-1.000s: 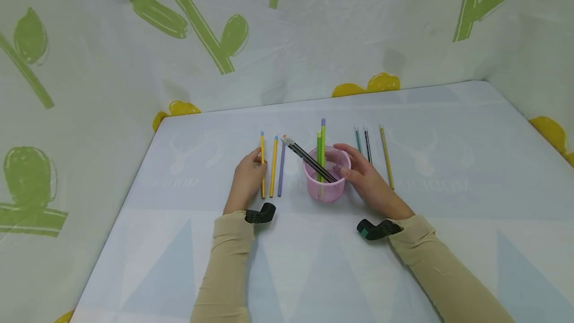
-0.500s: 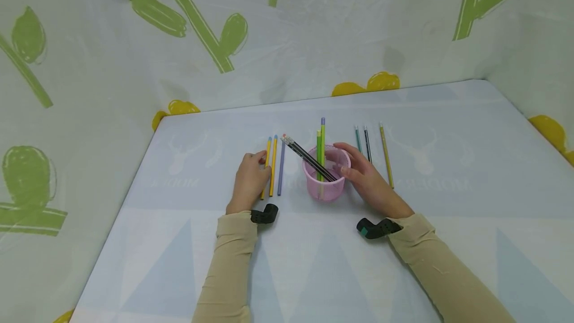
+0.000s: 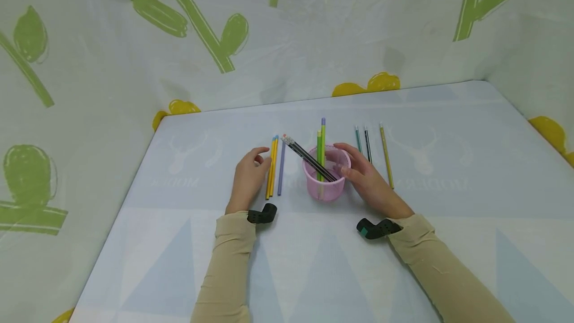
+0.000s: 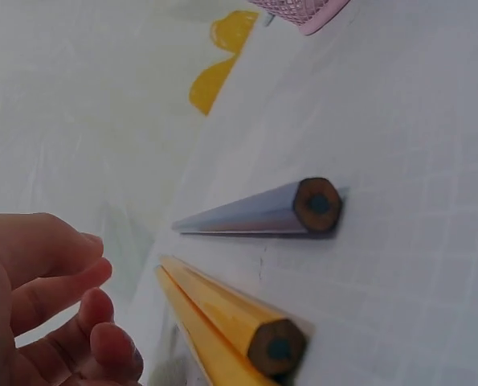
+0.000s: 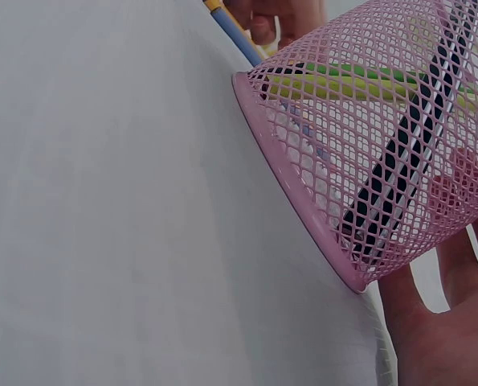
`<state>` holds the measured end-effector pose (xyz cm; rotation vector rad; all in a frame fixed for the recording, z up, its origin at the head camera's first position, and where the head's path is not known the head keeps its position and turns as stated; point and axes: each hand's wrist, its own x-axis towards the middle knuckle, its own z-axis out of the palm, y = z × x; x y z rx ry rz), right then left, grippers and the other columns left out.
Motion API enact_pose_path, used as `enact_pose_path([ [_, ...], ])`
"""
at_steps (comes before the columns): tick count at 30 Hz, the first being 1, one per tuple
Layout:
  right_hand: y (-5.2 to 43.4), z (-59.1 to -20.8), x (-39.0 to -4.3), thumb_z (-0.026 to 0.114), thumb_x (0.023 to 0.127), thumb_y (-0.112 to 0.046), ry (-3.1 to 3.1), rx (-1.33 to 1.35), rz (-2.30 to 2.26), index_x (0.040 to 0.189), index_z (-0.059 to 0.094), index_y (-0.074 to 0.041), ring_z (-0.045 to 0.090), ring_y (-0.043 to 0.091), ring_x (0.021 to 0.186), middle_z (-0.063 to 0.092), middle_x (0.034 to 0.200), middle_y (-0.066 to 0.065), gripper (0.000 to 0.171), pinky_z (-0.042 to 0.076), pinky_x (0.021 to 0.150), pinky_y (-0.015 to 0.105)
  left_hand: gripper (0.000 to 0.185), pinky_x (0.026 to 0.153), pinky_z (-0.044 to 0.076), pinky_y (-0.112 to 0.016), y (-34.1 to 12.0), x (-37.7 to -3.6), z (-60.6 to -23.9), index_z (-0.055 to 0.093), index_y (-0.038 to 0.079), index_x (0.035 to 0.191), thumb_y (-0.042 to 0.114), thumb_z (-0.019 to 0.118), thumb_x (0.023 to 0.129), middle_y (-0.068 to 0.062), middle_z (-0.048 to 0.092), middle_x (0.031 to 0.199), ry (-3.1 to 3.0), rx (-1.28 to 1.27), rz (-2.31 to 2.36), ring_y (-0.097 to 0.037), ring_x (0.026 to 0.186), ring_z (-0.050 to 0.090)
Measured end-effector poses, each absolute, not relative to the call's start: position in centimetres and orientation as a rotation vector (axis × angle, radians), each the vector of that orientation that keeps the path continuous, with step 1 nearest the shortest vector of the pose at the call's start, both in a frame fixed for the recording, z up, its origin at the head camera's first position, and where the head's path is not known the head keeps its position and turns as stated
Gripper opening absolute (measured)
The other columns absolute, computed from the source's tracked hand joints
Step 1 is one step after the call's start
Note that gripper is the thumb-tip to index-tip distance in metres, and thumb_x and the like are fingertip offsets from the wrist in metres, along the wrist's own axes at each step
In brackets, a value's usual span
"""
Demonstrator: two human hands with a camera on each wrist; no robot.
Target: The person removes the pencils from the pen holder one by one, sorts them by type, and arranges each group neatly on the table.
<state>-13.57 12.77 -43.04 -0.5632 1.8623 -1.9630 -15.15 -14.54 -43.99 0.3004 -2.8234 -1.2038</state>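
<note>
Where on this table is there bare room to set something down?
Free: tabletop right of the gold pencil, left of the left hand, and between the sleeves. Crowded: the middle, with yellow pencils, purple pencil, pink cup and right hand.

A pale, whitish fabric-like backdrop (image 3: pixel 336 39) surrounds the back and sides of the flat white and light-blue tabletop (image 3: pixel 215 193). Thick green printed stems (image 3: pixel 197 24) cross it, with rounded yellow printed shapes (image 3: pixel 383 82) along the table's edge. Pale blue triangles (image 3: pixel 325 268) and faint whitish deer heads (image 3: pixel 423 158) pattern the surface.
</note>
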Motion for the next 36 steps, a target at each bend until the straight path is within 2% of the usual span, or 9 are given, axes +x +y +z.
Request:
enact_pose_path([
  [4, 12.7, -42.8, -13.4, 0.037, 0.093, -0.010, 1.867, -0.574, -1.959, 0.139, 0.021, -0.017, 0.021, 0.022, 0.130, 0.023, 0.141, 0.004, 0.049, 0.019, 0.103, 0.045, 0.029, 0.055, 0.042, -0.029, -14.6, -15.1, -43.9, 0.056, 0.025, 0.116, 0.033, 0.052, 0.088, 0.002, 0.051, 0.089, -2.742, 0.307, -1.333, -0.017, 0.066, 0.050],
  [7, 12.8, -43.0, -13.5, 0.038, 0.093, -0.011, 1.852, -0.565, -1.966, 0.139, 0.022, -0.019, 0.021, 0.021, 0.130, 0.023, 0.141, 0.003, 0.049, 0.019, 0.104, 0.044, 0.028, 0.054, 0.043, -0.029, -14.6, -15.1, -43.8, 0.056, 0.028, 0.115, 0.035, 0.051, 0.088, 0.003, 0.053, 0.089, -2.698, 0.309, -1.393, -0.017, 0.066, 0.052],
  [15, 12.8, -43.6, -13.8, 0.040, 0.093, -0.010, 1.814, -0.556, -2.003, 0.139, 0.023, -0.020, 0.020, 0.023, 0.130, 0.020, 0.143, 0.003, 0.049, 0.017, 0.104, 0.045, 0.024, 0.045, 0.037, -0.029, -14.4, -15.0, -43.6, 0.060, 0.027, 0.109, 0.035, 0.049, 0.090, 0.000, 0.054, 0.081, -2.565, 0.268, -1.472, -0.022, 0.062, 0.050],
  [23, 12.6, -42.6, -13.4, 0.037, 0.093, -0.007, 1.841, -0.559, -1.986, 0.139, 0.021, -0.016, 0.021, 0.023, 0.129, 0.020, 0.142, 0.006, 0.049, 0.019, 0.104, 0.043, 0.036, 0.054, 0.039, -0.028, -14.4, -14.9, -43.1, 0.061, 0.024, 0.107, 0.050, 0.048, 0.086, -0.007, 0.053, 0.078, -2.557, 0.125, -1.644, -0.023, 0.065, 0.050],
  [26, 12.6, -42.6, -13.3, 0.037, 0.093, -0.007, 1.839, -0.553, -1.984, 0.139, 0.021, -0.016, 0.021, 0.023, 0.129, 0.020, 0.142, 0.006, 0.049, 0.019, 0.104, 0.042, 0.036, 0.057, 0.044, -0.030, -14.3, -14.6, -42.8, 0.060, 0.019, 0.110, 0.045, 0.049, 0.088, -0.010, 0.055, 0.084, -2.590, 0.014, -1.728, -0.025, 0.069, 0.052],
  [30, 12.6, -42.6, -13.2, 0.037, 0.093, -0.008, 1.837, -0.548, -1.980, 0.139, 0.021, -0.017, 0.021, 0.023, 0.130, 0.019, 0.143, 0.006, 0.050, 0.019, 0.104, 0.043, 0.032, 0.066, 0.049, -0.040, -14.0, -14.0, -41.6, 0.057, 0.013, 0.117, 0.031, 0.049, 0.091, -0.016, 0.058, 0.095, -2.650, -0.198, -1.827, -0.031, 0.079, 0.056],
  [36, 12.7, -42.9, -13.5, 0.038, 0.093, -0.007, 1.824, -0.566, -1.996, 0.139, 0.022, -0.017, 0.022, 0.023, 0.129, 0.021, 0.142, 0.005, 0.049, 0.018, 0.104, 0.044, 0.032, 0.076, 0.047, -0.046, -13.4, -13.1, -40.0, 0.052, 0.007, 0.122, 0.018, 0.048, 0.092, -0.017, 0.057, 0.107, -2.638, -0.397, -1.903, -0.035, 0.094, 0.056],
])
